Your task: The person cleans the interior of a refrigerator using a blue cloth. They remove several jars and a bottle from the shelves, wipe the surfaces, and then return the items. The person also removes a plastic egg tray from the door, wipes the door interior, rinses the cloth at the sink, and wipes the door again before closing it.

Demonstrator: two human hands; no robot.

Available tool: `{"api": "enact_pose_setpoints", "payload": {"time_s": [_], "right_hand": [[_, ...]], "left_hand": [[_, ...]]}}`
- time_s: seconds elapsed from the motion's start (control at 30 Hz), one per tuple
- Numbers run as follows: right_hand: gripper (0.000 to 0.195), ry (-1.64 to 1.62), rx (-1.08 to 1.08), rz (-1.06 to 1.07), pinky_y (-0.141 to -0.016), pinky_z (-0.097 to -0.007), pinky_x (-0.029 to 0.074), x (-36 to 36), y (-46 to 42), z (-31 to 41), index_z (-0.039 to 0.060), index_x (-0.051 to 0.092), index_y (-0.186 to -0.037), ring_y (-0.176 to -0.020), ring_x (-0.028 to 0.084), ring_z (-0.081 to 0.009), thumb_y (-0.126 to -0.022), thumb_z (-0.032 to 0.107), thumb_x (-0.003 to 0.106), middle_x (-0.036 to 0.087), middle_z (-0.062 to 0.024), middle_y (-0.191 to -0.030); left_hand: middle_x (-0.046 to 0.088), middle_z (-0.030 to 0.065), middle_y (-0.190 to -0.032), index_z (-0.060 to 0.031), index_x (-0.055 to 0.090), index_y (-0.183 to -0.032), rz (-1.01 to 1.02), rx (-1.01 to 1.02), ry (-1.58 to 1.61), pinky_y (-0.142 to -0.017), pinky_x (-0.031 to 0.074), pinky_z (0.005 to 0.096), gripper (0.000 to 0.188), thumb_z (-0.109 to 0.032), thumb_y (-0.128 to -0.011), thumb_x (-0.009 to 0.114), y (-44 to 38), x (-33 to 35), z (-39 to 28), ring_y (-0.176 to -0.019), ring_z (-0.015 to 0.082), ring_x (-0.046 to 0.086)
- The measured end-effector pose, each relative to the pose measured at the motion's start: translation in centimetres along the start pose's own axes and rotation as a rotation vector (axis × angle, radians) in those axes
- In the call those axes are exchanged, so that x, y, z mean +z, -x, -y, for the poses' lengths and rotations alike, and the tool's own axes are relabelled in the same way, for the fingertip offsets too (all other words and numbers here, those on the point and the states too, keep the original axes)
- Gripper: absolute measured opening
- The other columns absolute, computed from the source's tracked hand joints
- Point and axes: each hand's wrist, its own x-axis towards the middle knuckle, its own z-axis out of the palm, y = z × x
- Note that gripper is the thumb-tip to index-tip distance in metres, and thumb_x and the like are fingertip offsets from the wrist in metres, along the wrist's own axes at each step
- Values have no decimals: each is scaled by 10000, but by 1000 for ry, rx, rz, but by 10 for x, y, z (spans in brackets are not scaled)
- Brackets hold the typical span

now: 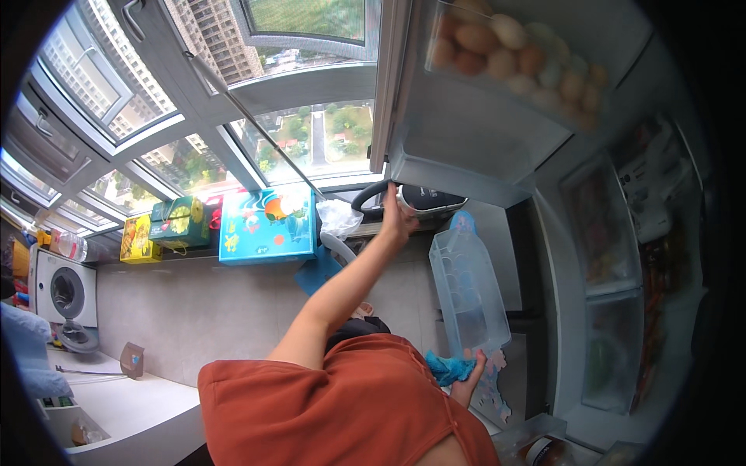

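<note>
My left hand [398, 216] reaches forward with its fingers apart, in front of a black appliance [431, 199] and below the open fridge door's bin. Nothing shows in its grasp. My right hand [470, 380], low at the right by my orange-red top, holds a crumpled blue cloth [449, 368]. Just beyond its fingertips lies the near end of a long translucent plastic bin [475, 317] with rounded hollows along part of it; whether they touch is unclear. Pink-and-blue patterned material [494, 390] shows beside this hand, and a similar piece sticks out past the bin's far end.
Eggs [501, 46] fill a door bin overhead. Translucent drawers [609, 349] line the open fridge at right. A blue gift box [268, 227], a green box [180, 221] and a white plastic bag [339, 219] sit below the windows. A washing machine [81, 285] stands far left.
</note>
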Motion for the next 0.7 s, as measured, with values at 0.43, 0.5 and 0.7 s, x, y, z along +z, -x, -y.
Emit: {"api": "enact_pose_setpoints", "payload": {"time_s": [0.43, 0.5, 0.7], "right_hand": [[536, -137, -53, -227, -813, -341, 345, -24, -17, -1, 69, 360, -1130, -931, 418, -214, -660, 226, 565, 423, -62, -992], [542, -107, -50, -182, -830, -341, 330, -37, -17, -9, 69, 347, -1155, -935, 414, -210, -673, 215, 549, 419, -65, -1011], [445, 113, -109, 4, -876, -334, 290, -11, 21, 11, 120, 361, -1110, -1024, 362, -199, -745, 339, 492, 364, -63, -1090]], "left_hand": [[347, 58, -1268, -126, 377, -1201, 353, -486, 572, -968, 179, 425, 615, -550, -757, 342, -70, 99, 96, -1168, 244, 296], [364, 54, -1254, -129, 384, -1197, 718, -402, 593, -967, 185, 420, 622, -550, -739, 371, -68, 122, 87, -1159, 250, 309], [418, 38, -1196, -160, 411, -1171, 835, -368, 571, -960, 203, 396, 557, -516, -742, 403, -73, 118, 82, -1126, 214, 350]]}}
